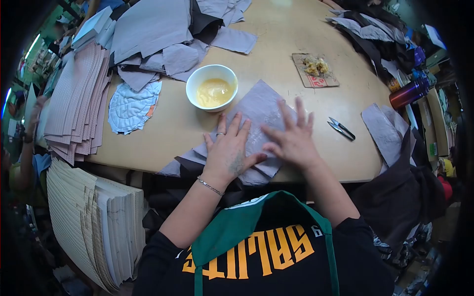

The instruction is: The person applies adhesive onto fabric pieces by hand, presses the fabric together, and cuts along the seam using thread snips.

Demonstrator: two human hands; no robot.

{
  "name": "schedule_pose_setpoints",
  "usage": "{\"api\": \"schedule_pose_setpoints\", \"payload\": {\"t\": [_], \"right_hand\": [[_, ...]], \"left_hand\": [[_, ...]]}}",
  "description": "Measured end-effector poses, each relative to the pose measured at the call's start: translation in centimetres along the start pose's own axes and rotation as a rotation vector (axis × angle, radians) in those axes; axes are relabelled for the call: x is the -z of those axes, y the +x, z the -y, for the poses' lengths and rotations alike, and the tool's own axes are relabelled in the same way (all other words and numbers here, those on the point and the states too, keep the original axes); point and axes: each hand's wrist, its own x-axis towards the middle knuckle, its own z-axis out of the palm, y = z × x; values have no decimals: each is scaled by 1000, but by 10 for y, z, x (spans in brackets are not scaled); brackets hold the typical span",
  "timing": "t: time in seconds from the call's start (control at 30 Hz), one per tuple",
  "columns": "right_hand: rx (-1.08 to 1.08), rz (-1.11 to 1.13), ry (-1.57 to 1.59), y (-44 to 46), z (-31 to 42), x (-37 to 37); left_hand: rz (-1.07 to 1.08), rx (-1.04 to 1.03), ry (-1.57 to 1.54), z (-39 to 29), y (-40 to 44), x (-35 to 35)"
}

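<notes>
A grey fabric piece (260,101) lies on the table in front of me, with a wet, shiny patch near its middle. My left hand (229,148) rests flat on its left part, fingers spread. Over its right part is my right hand (293,137), fingers spread and slightly blurred; I cannot tell whether it touches the fabric. Just beyond my left hand stands a white bowl (212,88) holding a yellow, creamy paste (215,93). More grey and black fabric (190,166) sticks out under my left wrist at the table's edge.
Thread snips (341,129) lie at the right, below a card with yellowish lumps (316,70). A quilted cloth (133,107), stacked pinkish sheets (76,98) and grey fabric pieces (150,29) are on the left. A purple bottle (409,93) and dark cloth (402,185) are at the right edge.
</notes>
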Motion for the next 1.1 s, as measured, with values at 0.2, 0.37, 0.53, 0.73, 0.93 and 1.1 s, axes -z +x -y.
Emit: {"api": "schedule_pose_setpoints", "payload": {"t": [0.2, 0.37, 0.53, 0.73, 0.93, 1.1], "right_hand": [[-40, -175, 120, 44, -13, 39], [157, 22, 213, 121, 13, 63], [306, 318, -17, 169, 48, 54], [399, 225, -263, 174, 37, 52], [287, -182, -89, 124, 5, 82], [165, -22, 464, 27, -10, 38]], "left_hand": [[6, 9, -52, 0, -2, 2], [27, -23, -128, -2, -29, 17], [-43, 33, 32, -5, -48, 6], [-58, 44, -22, -2, -47, 5], [-114, 41, 13, 5, -47, -8], [-95, 66, 21, 6, -46, -7]]}}
